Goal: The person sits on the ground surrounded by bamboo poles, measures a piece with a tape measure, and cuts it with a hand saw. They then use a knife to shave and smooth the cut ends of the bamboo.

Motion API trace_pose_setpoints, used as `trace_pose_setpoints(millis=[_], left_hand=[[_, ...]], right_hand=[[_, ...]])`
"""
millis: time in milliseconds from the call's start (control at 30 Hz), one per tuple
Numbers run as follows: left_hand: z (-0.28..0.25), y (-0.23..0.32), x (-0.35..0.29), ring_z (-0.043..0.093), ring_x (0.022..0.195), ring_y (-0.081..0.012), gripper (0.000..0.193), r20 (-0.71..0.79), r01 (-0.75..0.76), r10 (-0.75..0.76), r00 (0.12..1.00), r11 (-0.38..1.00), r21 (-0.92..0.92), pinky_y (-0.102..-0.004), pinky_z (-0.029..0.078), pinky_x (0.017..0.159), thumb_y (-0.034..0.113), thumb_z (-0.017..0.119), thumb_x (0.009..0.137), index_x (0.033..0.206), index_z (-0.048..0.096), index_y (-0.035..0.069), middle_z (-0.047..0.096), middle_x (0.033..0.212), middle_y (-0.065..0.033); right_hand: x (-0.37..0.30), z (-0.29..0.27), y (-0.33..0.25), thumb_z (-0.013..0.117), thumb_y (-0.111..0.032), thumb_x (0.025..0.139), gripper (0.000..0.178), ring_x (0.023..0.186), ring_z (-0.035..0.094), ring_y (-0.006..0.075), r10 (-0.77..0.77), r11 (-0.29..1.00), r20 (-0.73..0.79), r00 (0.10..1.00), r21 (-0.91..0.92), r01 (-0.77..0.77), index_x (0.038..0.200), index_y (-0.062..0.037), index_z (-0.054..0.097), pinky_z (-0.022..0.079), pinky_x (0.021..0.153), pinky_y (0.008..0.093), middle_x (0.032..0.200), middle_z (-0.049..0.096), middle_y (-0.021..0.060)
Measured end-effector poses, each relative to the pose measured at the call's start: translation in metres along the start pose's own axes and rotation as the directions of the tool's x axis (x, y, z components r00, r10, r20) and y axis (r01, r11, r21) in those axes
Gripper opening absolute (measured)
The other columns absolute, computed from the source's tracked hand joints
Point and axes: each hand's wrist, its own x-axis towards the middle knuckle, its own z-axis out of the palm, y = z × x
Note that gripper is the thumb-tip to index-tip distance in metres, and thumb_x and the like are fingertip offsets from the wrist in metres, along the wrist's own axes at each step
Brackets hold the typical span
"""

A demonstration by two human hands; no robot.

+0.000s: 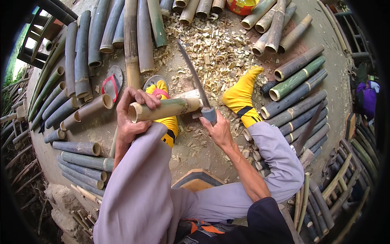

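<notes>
The bamboo piece in the left hand has smooth, matt yellow-green skin and a pale, raw cut end. The knife held by the right hand has a dull grey metal blade, dark and unpolished. Pale, dry wood chips litter the rough concrete floor. The socks are yellow knitted cloth; the trousers are soft matt grey fabric.

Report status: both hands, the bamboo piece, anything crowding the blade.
Left hand grips bamboo section at its open end. Right hand holds long knife, blade against the far end. Wood chips and yellow-socked feet close by.
</notes>
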Motion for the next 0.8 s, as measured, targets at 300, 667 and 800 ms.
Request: trace_pose_setpoints(millis=[300, 667, 800], left_hand=[[0.007, -0.007, 0.002, 0.06, 0.089, -0.0265, 0.04, 0.064, -0.045, 0.047, 0.997, 0.998, -0.034, -0.0467, 0.042, 0.096, -0.004, 0.061, 0.053, 0.09, 0.046, 0.006, 0.058, 0.082, -0.011], [-0.006, 0.002, -0.005, 0.059, 0.083, -0.0257, 0.038, 0.055, -0.072, 0.07, 0.996, 0.997, 0.04, -0.0516, 0.036, 0.105, -0.006, 0.055, 0.046, 0.08, 0.043, 0.006, 0.057, 0.075, -0.0094], [-0.011, 0.006, -0.011, 0.059, 0.086, -0.0269, 0.035, 0.082, -0.014, 0.001, 0.997, 0.987, 0.163, -0.049, 0.038, 0.103, -0.004, 0.053, 0.044, 0.076, 0.042, 0.006, 0.058, 0.073, -0.0094]], right_hand=[[0.017, 0.009, 0.035, 0.067, -0.035, 0.088, 0.044, 0.067, 0.068, 0.0248, -0.024, 0.999, -0.008, 1.0, -0.023, 0.023, 0.11, 0.0003, 0.055, 0.053, 0.06, 0.0367, 0.078, 0.068, 0.0128], [0.023, 0.018, 0.023, 0.066, -0.041, 0.088, 0.046, 0.069, 0.068, 0.0281, -0.018, 0.982, -0.029, 0.999, -0.19, 0.013, 0.103, 0.0009, 0.054, 0.054, 0.058, 0.0348, 0.078, 0.066, 0.0174], [0.021, 0.01, 0.022, 0.066, -0.042, 0.087, 0.044, 0.065, 0.067, 0.0257, 0.056, 0.997, 0.009, 0.998, 0.049, -0.057, 0.095, 0.0002, 0.057, 0.051, 0.056, 0.035, 0.077, 0.066, 0.015]])
